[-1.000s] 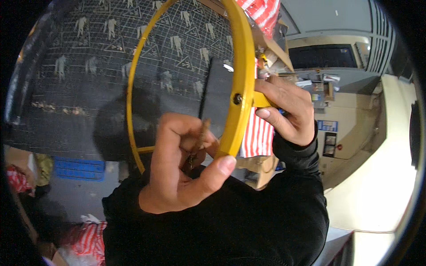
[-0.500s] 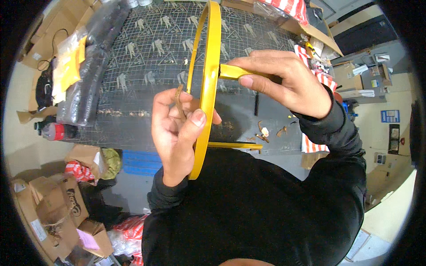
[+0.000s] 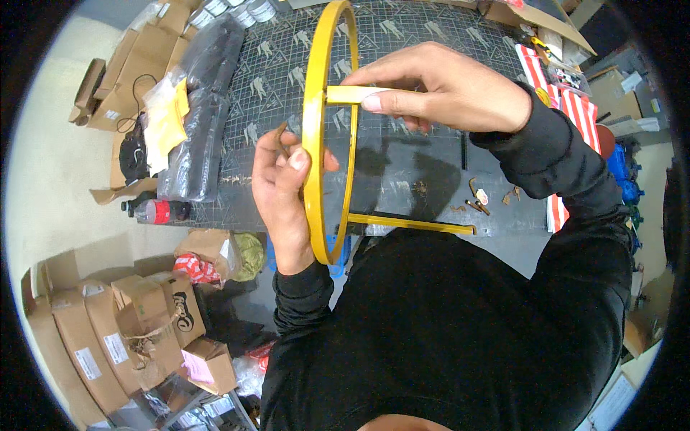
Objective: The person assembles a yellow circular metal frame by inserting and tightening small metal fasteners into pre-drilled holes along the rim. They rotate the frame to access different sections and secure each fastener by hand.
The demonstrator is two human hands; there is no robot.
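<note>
- Left hand (image 3: 279, 192): at the left of the yellow ring (image 3: 313, 144), grasping its rim; a brown strip (image 3: 280, 136) sits in the same fingers.
- Yellow ring: between both hands, above the tabletop (image 3: 438, 169), nearly edge-on, long axis near-to-far; Left hand nearer its rim.
- Upper leg (image 3: 345, 95): projects rightward from the ring.
- Right hand (image 3: 445, 93): right of the ring, pinching the Upper leg, thumb on its near face.

yellow hoop (image 3: 314, 144): smooth, glossy | black top (image 3: 445, 323): matt cloth | wrapped bundle (image 3: 198, 147): shiny plastic | boxes (image 3: 74, 334): matt cardboard
</note>
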